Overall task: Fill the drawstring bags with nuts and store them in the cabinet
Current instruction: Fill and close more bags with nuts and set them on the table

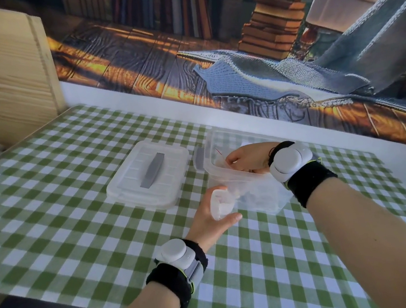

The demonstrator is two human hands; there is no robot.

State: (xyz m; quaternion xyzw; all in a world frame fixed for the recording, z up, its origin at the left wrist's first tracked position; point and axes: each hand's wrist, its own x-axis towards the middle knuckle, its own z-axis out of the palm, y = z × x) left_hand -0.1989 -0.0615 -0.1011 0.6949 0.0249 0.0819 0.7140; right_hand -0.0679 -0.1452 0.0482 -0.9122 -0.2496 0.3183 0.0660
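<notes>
Forearms enter from the bottom edge, each with a black wristband carrying a white round device. They reach over a table (50, 213) covered in green-and-white check, which fills the lower half of the frame.

At centre, the left hand (211, 218) holds the near left corner of a clear plastic box (260, 192). Its thumb and fingers are spread around that corner, pressing on the wall from outside, so the hand steadies the box rather than closing into a fist.

Just beyond, right of centre, the right hand (246, 160) dips into the open box from the right side. Its fingers are curled downward and pinched together on something pale inside; a thin red thread (219, 153) rises beside the fingertips. What they pinch is too blurred to name for certain, so it cannot be told whether this is a bag. The contents on the box floor show only as a hazy, pale mass through the wall, and no nuts can be made out clearly.

Left of the box, just beside it, the lid (148, 174) lies flat on the cloth with its grey handle (153, 170) facing up. A grey clip (200, 158) sits on the box's left end, between lid and box.

Farther back, a pale wooden panel (2, 71) stands at the upper left, at the table's far left corner. A printed backdrop (235, 47) of floorboards, stacked books and a knitted blanket runs across the top of the frame behind a white ledge.
</notes>
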